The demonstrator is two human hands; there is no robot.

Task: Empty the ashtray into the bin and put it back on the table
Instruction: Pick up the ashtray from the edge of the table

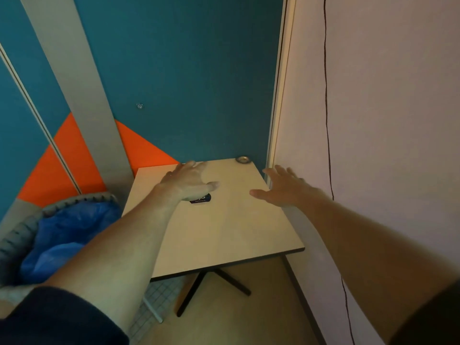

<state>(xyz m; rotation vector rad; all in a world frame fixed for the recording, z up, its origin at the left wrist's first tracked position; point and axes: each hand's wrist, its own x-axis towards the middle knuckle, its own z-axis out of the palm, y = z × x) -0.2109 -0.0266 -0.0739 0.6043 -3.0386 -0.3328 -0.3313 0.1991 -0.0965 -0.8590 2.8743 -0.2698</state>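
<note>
Reaching over the desk (224,232), both hands are spread and hold nothing: the left hand (188,181) hovers over the far left part of the top, the right hand (283,188) near the right edge, close to the wall (385,145). The ashtray (243,159) sits at the far right corner of the desk, just beside the wall and apart from both hands; whether it holds ash is too small to tell.

Risks, as I judge them: the ashtray is tucked into the corner, so a grip from the wall side is cramped, and a nudge could slide it off the far edge. Carried tilted across the top toward the bin (62,235), which stands on the floor beside the left edge, it could spill ash on the desk or floor. The loose blue liner (69,232) sags in the bin, so ash tipped from high up could miss it.

Count: one ashtray, one desk, one bin with one liner, one dark sticker (202,199) partly under the left hand, two hands.
</note>
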